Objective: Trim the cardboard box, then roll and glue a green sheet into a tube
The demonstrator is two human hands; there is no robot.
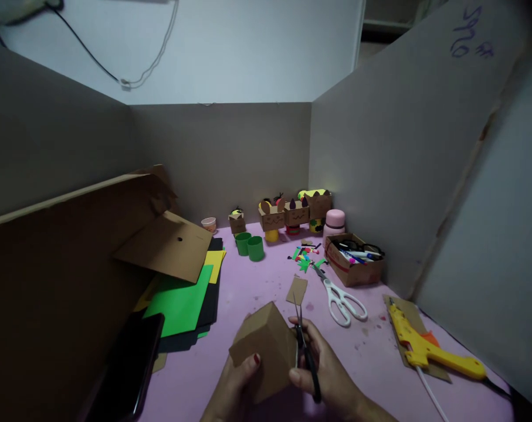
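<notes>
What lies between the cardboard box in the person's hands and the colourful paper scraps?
In the head view, a small flat cardboard piece lies on the pink table between the cardboard box and the colourful paper scraps.

What looks like a phone (139, 372) in shadow lies at lower left near a green sheet (182, 302), while white-handled scissors (336, 291), a pen box (365, 274) and a pink bottle (335, 225) sit right of centre on the counter (261, 281), a yellow glue gun (419, 347) lies at lower right, and a cable (83, 42) crosses the upper-left wall (248, 58).
</notes>
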